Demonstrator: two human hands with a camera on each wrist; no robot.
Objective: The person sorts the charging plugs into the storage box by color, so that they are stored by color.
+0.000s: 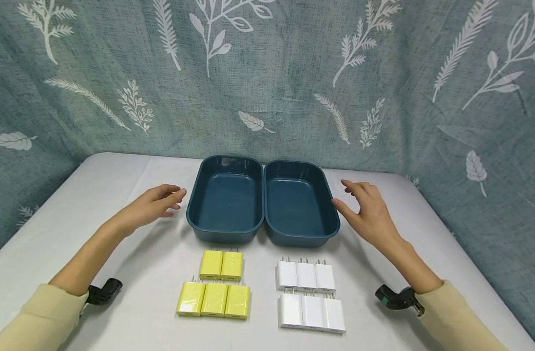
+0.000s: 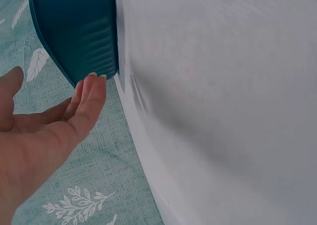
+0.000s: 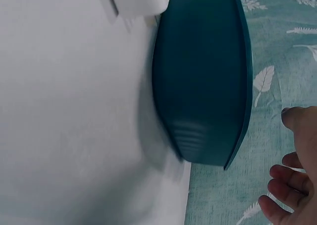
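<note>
Two dark blue rectangular bins stand side by side, the left bin [image 1: 225, 202] and the right bin [image 1: 298, 204]; nothing lies in either. My left hand [image 1: 155, 202] hovers just left of the left bin, fingers loosely bent and holding nothing. In the left wrist view its fingertips overlap the bin's wall [image 2: 74, 31]. My right hand [image 1: 370, 214] is beside the right bin, thumb tip close to its right rim, fingers spread and without an object. Nearer to me lie several yellow plug chargers [image 1: 214, 298] on the left and several white plug chargers [image 1: 312, 312] on the right.
A white cloth covers the table [image 1: 136, 292]. Behind it hangs a blue-green curtain [image 1: 289, 122] with white leaf prints, close to the bins' far side. Each wrist carries a black camera mount, such as the left mount [image 1: 104, 291].
</note>
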